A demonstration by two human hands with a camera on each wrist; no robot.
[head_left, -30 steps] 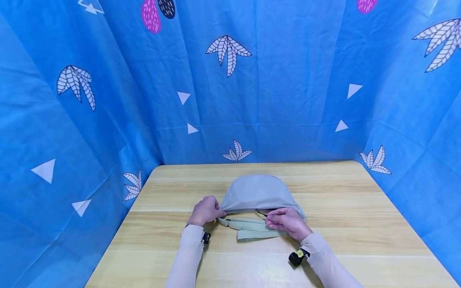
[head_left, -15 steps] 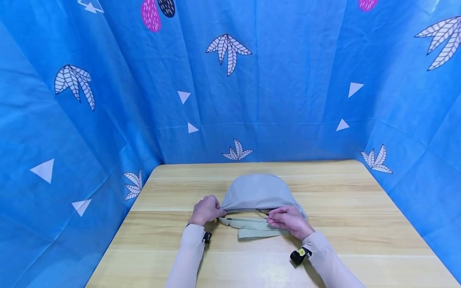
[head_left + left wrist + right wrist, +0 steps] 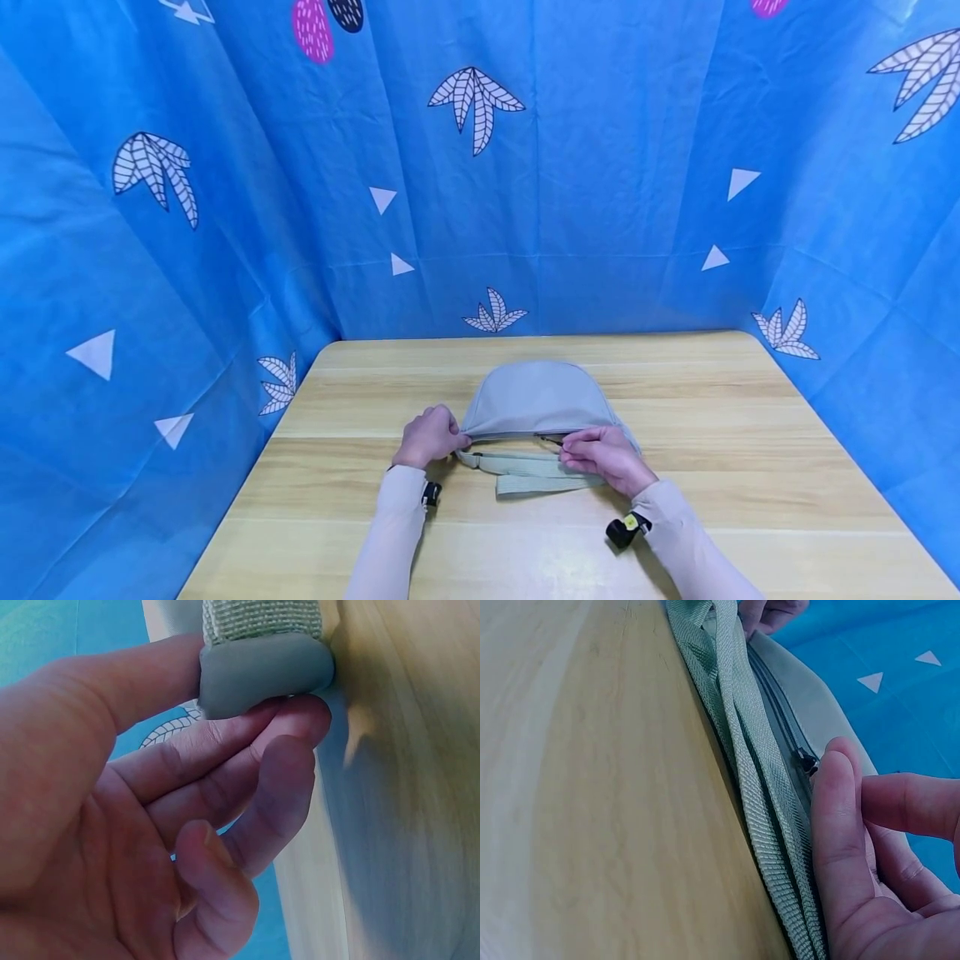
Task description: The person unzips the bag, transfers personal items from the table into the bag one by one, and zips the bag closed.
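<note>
A pale grey-green waist bag (image 3: 540, 392) lies on the table, its curved side facing away. At its left end my left hand (image 3: 429, 437) grips the corner; in the left wrist view the thumb and index finger pinch the smooth end tab (image 3: 266, 675) below the woven webbing, with the other fingers loosely bent. My right hand (image 3: 609, 458) pinches the dark zipper pull between thumb and index finger. In the right wrist view the slider (image 3: 805, 760) sits partway along the zipper (image 3: 776, 697), its pull mostly hidden by the fingertips. The webbing strap (image 3: 536, 485) lies folded along the bag's near side.
The wooden table (image 3: 712, 433) extends around the bag on all sides. A blue patterned curtain (image 3: 607, 150) hangs behind the table and at both sides. A small black camera (image 3: 621, 533) is strapped to the right wrist, another (image 3: 431, 494) to the left.
My right hand has shifted slightly to the right, still pinching the zipper pull. The left hand keeps its grip on the bag's left end, nearly unmoved.
</note>
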